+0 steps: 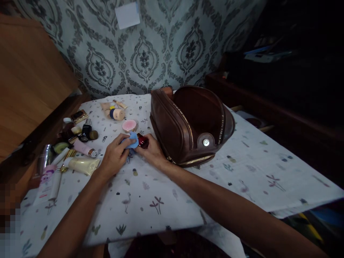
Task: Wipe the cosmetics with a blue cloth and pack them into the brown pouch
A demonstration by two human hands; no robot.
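Observation:
My left hand (117, 152) is closed on a small light-blue cloth (131, 140), pressing it against a dark red, glossy small container (142, 141). Fingers of my right hand (152, 152) grip that red container from the right; its exact kind is hard to make out. Just beyond the hands lies a round pink compact (129, 125). To the right of my right hand stands a brown leather toiletry bag (172, 125), its zipped top gaping and its dark inside visible.
At the left, several cosmetics lie in a group, among them a cream-coloured tube (82, 165), a pink tube (84, 147) and a black bottle (86, 130). A foundation bottle (117, 114) lies farther back. The patterned tablecloth (161, 208) ends at a front edge near me.

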